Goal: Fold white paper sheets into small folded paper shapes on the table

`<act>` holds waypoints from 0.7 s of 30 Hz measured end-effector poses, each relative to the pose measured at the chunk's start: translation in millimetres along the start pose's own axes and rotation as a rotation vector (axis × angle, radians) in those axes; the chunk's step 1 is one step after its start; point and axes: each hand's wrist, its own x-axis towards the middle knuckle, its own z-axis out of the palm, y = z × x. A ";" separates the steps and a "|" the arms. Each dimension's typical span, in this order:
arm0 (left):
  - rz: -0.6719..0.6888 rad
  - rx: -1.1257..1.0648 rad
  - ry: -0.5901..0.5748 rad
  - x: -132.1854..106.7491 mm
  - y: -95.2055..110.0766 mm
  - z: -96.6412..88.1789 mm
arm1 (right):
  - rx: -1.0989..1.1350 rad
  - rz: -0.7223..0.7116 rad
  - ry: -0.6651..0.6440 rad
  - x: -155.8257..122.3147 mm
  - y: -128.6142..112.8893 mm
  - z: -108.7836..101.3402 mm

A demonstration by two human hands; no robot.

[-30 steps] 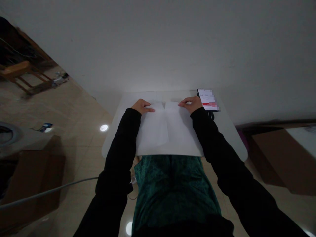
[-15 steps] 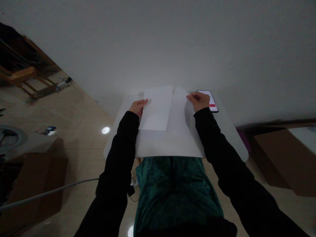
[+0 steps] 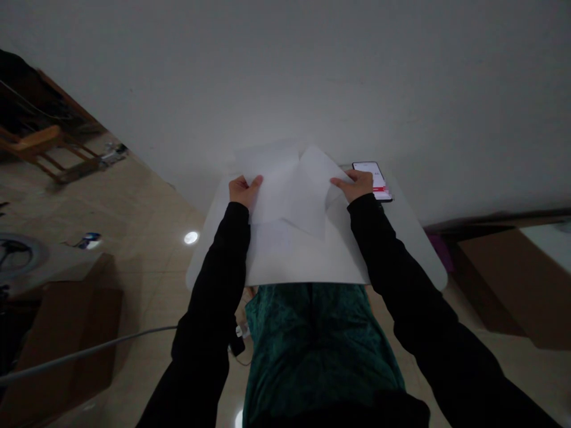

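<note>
My left hand [image 3: 244, 190] pinches the left edge of a white sheet of paper [image 3: 273, 187], its thumb lying over the front. At the right, my right hand [image 3: 355, 184] grips another white sheet [image 3: 314, 190] by its right side between thumb and fingers. The two sheets are raised over a small white table [image 3: 312, 267] and meet or overlap in the middle, slightly blurred. Just beyond my right hand, a phone [image 3: 379, 178] with a lit screen lies on the table, partly covered by that hand.
A pale wall [image 3: 285, 71] rises right behind the table. Cardboard boxes stand on the floor at the left [image 3: 62, 339] and right [image 3: 513, 285]. A grey cable [image 3: 102, 343] crosses at lower left, and a wooden chair [image 3: 44, 142] is at far left.
The two sheets have come together; the left one has tilted and moved left and up, and the right one has risen and swung leftward. Both hands have shifted slightly left.
</note>
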 end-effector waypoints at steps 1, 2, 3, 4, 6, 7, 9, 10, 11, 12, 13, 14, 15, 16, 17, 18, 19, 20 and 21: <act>0.003 0.006 0.016 0.9 -0.3 -1.6 | 0.036 -0.015 -0.005 -0.1 -1.8 0.0; 0.008 0.010 0.027 1.7 -0.7 -3.3 | 0.073 -0.029 0.002 0.1 -3.3 0.3; 0.012 0.014 0.032 2.5 -1.1 -5.0 | 0.107 -0.041 0.019 0.7 -4.6 0.6; 0.018 0.018 0.034 3.3 -1.4 -6.7 | 0.138 -0.053 0.037 1.5 -5.5 0.8; 0.027 0.027 0.030 5.1 -1.8 -9.8 | 0.191 -0.077 0.063 3.5 -6.2 0.7; 0.028 0.030 0.026 5.9 -1.8 -11.2 | 0.213 -0.081 0.070 4.4 -6.5 0.2; 0.031 0.024 0.019 7.4 -1.0 -14.1 | 0.239 -0.081 0.065 5.6 -7.8 -1.6; 0.034 0.017 0.018 7.9 -0.3 -15.6 | 0.244 -0.077 0.071 5.7 -9.0 -2.7; 0.036 0.010 0.014 8.2 0.3 -17.3 | 0.248 -0.073 0.080 5.4 -10.7 -3.8; 0.037 0.006 0.010 8.5 0.9 -19.0 | 0.253 -0.071 0.090 4.8 -12.8 -4.9; 0.038 0.006 0.004 8.8 1.2 -20.8 | 0.258 -0.074 0.097 4.0 -14.9 -5.9; 0.040 0.009 -0.005 9.3 1.2 -22.6 | 0.263 -0.080 0.098 3.2 -17.0 -6.7; 0.043 0.014 -0.012 10.1 0.7 -24.3 | 0.266 -0.087 0.092 2.3 -18.8 -7.6; 0.049 0.019 -0.009 11.5 -0.3 -25.9 | 0.268 -0.093 0.085 1.6 -20.1 -8.4; 0.055 0.021 0.005 13.3 -1.7 -27.3 | 0.271 -0.095 0.077 1.3 -20.8 -9.3; 0.064 0.017 0.033 15.6 -3.3 -28.4 | 0.274 -0.094 0.070 1.2 -21.0 -10.1; 0.075 0.004 0.068 18.0 -5.1 -29.2 | 0.281 -0.089 0.066 1.6 -20.5 -10.9; 0.086 -0.018 0.105 20.3 -6.7 -29.6 | 0.292 -0.082 0.067 2.2 -19.6 -11.4; 0.093 -0.048 0.136 22.1 -8.1 -29.7 | 0.305 -0.075 0.070 3.1 -18.3 -11.6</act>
